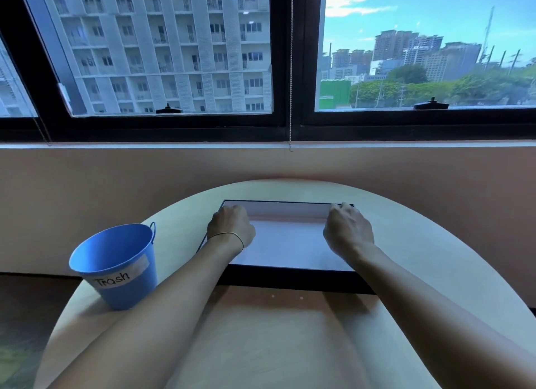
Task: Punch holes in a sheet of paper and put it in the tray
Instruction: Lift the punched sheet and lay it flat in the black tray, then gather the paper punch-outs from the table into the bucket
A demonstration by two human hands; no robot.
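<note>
Head view, looking down over a round pale table set against a wall under a wide window. Black-rimmed tray at the table's far half, white inside. Sheet of paper apparently flat on the tray floor, hard to tell apart from the white lining; holes too small to make out. Left hand curled over the tray's left side, fingers bent inward, thin band at the wrist. Right hand likewise curled at the tray's right side, near the far corner. Cannot tell whether either hand pinches the paper's edge or grips the rim. Blue bucket labelled "Trash" at the table's left edge, just beside the left forearm.
</note>
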